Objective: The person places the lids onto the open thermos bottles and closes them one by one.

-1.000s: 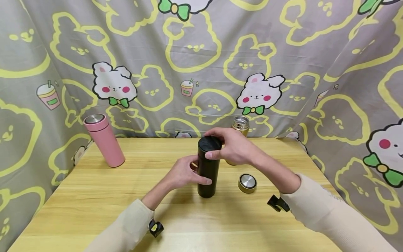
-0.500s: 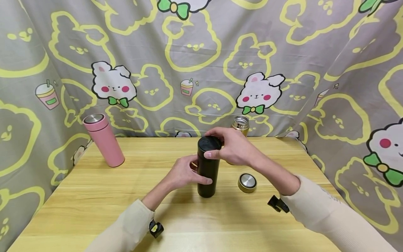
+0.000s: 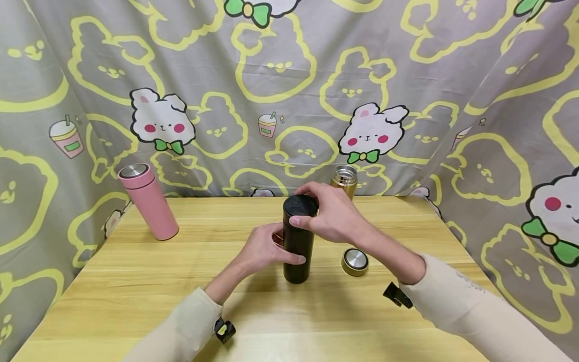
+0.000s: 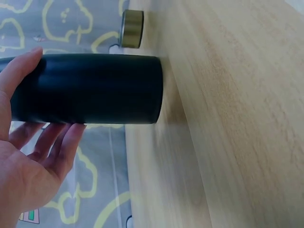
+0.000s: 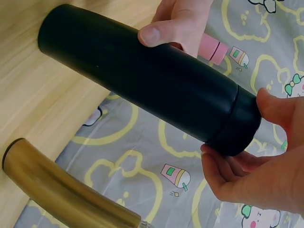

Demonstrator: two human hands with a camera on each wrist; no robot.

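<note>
A black thermos bottle (image 3: 297,251) stands upright on the wooden table, a little right of the middle. Around its body my left hand (image 3: 267,246) curls, thumb across the near side; the left wrist view shows the fingers below the dark body (image 4: 99,88). My right hand (image 3: 334,213) grips the black lid (image 3: 300,207) from above and the right. In the right wrist view a thin seam separates that lid (image 5: 237,123) from the body, and thumb and fingers pinch it on opposite sides.
Behind my right hand stands a lidless gold thermos (image 3: 345,183). Its gold lid (image 3: 355,262) lies on the table (image 3: 181,301) right of the black bottle. A pink thermos (image 3: 151,203) with its lid on stands at the back left. A patterned curtain (image 3: 203,60) hangs behind.
My right hand has turned slightly on the lid, its thumb shifting a little left and its wrist also left. The left hand and the black thermos stay in place.
</note>
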